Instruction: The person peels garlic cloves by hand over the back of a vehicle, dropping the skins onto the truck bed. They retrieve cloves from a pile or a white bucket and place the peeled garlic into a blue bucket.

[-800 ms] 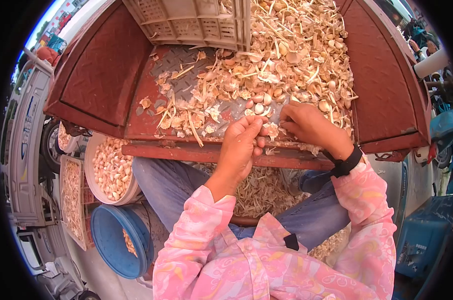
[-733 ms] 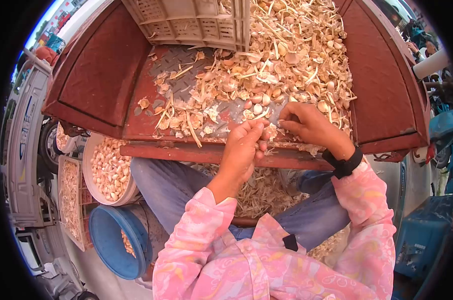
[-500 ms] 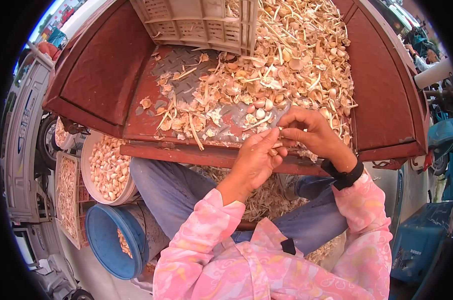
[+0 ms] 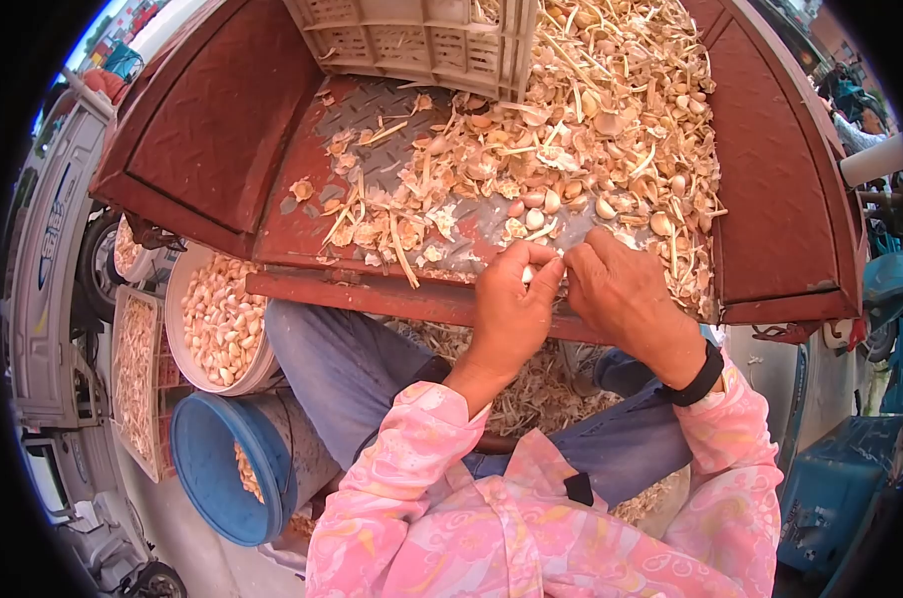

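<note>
My left hand [image 4: 514, 304] is closed at the front edge of the red metal bed, with a pale garlic clove [image 4: 528, 273] showing between thumb and curled fingers. Right beside it, my right hand [image 4: 626, 304] bends down in a pinch, its fingertips close to the left thumb. Whatever the right fingers grip is hidden behind them. Just beyond both hands, several loose garlic cloves [image 4: 535, 219] lie on the metal floor. A broad heap of garlic skins and dry stalks [image 4: 611, 130] spreads behind them.
A beige plastic crate [image 4: 421, 50] stands at the back of the red bed [image 4: 197, 149]. To my left are a white bucket of cloves [image 4: 222, 319], a blue bucket [image 4: 197, 468] and a crate of skins [image 4: 132, 369]. More skins lie between my legs.
My left hand has turned from palm-up to fingers curled over the clove. The right hand has rotated knuckles-up beside it. Another clove shows on the bed, and the view has shifted slightly.
</note>
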Demonstrator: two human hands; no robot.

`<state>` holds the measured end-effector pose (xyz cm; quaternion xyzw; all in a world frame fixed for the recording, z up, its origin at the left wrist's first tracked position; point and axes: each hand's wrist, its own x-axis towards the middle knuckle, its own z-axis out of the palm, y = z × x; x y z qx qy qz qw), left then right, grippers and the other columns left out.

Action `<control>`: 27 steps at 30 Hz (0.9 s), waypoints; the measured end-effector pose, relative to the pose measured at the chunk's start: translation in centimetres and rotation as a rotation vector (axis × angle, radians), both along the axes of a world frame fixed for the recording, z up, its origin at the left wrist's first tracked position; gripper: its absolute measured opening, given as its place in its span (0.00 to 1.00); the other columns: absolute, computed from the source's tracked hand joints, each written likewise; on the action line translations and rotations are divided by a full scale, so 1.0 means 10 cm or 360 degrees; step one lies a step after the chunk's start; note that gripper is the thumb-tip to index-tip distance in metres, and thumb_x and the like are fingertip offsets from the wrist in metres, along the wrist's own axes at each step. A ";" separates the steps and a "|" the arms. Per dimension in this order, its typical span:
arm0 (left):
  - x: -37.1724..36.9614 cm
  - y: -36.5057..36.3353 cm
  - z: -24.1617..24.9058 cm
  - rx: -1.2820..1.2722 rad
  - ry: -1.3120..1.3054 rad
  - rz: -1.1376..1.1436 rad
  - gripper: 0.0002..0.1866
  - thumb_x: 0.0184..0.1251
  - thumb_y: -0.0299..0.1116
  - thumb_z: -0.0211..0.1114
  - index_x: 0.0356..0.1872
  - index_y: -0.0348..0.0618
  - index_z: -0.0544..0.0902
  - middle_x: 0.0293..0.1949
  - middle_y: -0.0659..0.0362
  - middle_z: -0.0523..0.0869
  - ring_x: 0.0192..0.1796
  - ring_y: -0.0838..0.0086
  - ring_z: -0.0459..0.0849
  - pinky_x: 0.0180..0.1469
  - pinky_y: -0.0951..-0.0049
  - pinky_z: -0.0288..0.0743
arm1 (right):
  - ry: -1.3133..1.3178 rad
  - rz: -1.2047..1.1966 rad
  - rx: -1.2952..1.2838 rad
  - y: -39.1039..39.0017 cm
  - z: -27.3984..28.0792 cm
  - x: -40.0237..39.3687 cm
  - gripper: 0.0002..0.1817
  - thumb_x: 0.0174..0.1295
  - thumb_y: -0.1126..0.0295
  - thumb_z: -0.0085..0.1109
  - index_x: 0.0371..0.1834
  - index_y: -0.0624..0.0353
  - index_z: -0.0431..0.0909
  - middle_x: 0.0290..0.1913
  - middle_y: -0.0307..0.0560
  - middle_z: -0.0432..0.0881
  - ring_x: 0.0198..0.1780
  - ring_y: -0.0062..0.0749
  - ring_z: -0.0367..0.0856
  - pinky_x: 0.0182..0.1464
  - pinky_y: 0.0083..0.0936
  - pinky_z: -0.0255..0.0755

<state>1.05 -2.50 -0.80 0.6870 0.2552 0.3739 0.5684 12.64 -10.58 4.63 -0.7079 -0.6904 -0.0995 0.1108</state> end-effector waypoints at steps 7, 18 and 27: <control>-0.11 0.03 -0.02 -0.0360 -0.0011 -0.0225 0.06 0.64 0.29 0.61 0.32 0.36 0.79 0.26 0.66 0.79 0.30 0.87 0.73 0.31 0.84 0.66 | 0.0101 0.0079 -0.0155 -0.02 0.04 -0.02 0.07 0.52 0.73 0.54 0.30 0.59 0.66 0.26 0.46 0.68 0.28 0.38 0.78 0.26 0.32 0.71; -0.48 0.14 0.29 -0.1577 -0.0457 -0.0628 0.08 0.66 0.28 0.59 0.41 0.35 0.76 0.29 0.61 0.77 0.22 0.89 0.66 0.19 0.91 0.57 | 0.0573 -0.0262 -0.0523 0.14 0.01 0.20 0.08 0.62 0.69 0.47 0.33 0.64 0.70 0.30 0.60 0.77 0.35 0.53 0.77 0.33 0.44 0.69; -2.79 1.55 0.09 -0.0391 0.0071 0.1009 0.10 0.64 0.27 0.57 0.45 0.35 0.78 0.33 0.58 0.79 0.27 0.83 0.75 0.26 0.88 0.67 | 0.0417 0.0125 -0.0123 0.76 -0.18 0.45 0.03 0.56 0.73 0.53 0.29 0.60 0.73 0.32 0.49 0.78 0.35 0.50 0.79 0.35 0.41 0.72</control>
